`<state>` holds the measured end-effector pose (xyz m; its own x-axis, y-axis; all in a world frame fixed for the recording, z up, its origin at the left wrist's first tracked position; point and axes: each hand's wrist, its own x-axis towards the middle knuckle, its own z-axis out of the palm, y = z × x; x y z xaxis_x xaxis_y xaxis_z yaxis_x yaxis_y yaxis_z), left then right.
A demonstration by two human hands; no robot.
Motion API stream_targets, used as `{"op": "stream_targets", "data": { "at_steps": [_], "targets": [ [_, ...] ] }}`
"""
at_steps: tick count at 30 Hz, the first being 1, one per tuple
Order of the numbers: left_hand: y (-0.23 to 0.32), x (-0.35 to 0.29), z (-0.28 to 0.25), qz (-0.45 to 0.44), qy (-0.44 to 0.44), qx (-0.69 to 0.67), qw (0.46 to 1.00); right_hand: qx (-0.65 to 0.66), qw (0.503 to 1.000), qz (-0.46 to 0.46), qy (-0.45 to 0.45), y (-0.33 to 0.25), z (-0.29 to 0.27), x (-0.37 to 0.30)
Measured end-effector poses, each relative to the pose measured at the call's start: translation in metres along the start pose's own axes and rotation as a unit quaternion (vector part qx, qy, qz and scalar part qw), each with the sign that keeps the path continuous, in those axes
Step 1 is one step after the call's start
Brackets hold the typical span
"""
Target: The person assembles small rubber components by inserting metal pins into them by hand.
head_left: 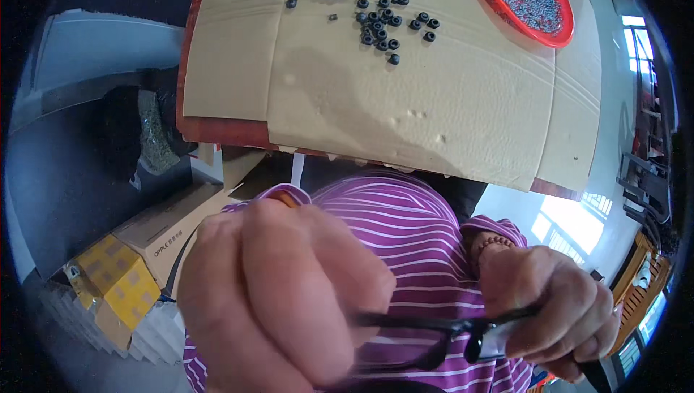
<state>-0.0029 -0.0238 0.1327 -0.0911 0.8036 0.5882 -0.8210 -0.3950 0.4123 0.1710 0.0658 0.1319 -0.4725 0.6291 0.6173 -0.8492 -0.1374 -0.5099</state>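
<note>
Close to my chest, both hands hold a pair of black-framed eyeglasses [434, 323]. My left hand [282, 292], large and somewhat blurred, is curled closed round one end of the frame. At the other side, the fingers of my right hand [553, 303] are folded and grip the frame, with a dark strip showing below them. Part of the glasses is covered by my fingers. Beyond my hands, small round black parts with holes [379, 24] lie loose on a cardboard sheet [434, 104] over the table, many heaped at its far edge.
A red round tray [551, 39] full of tiny grey pieces sits at the far right of the table. A brown box [177, 230] and a yellow taped box [119, 284] stand on the left. Wooden furniture [640, 284] is at the right.
</note>
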Motion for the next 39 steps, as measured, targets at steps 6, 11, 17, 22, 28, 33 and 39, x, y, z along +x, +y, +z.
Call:
{"op": "stream_targets", "data": {
  "at_steps": [6,11,17,22,28,33,39],
  "targets": [
    [0.020,0.003,0.014,-0.082,0.065,0.072,0.992,-0.085,0.994,0.039,-0.063,-0.012,-0.003,0.008],
    [0.032,-0.006,0.026,-0.020,0.104,0.097,0.990,-0.130,0.970,0.170,-0.118,-0.040,-0.001,0.024],
    [0.040,-0.011,0.030,0.064,0.136,0.149,0.977,-0.166,0.947,0.249,-0.118,-0.042,0.015,0.034],
    [0.044,-0.027,0.045,0.071,0.153,0.196,0.966,-0.210,0.943,0.257,-0.038,-0.027,0.033,0.034],
    [0.040,-0.037,0.054,0.108,0.142,0.279,0.944,-0.266,0.936,0.230,0.026,-0.019,0.040,0.042],
    [0.033,-0.041,0.055,0.118,0.153,0.338,0.921,-0.207,0.931,0.300,-0.028,-0.037,0.022,0.045],
    [0.025,-0.045,0.042,0.100,0.194,0.385,0.897,-0.218,0.959,0.177,-0.049,-0.029,0.019,0.028]
  ]
}}
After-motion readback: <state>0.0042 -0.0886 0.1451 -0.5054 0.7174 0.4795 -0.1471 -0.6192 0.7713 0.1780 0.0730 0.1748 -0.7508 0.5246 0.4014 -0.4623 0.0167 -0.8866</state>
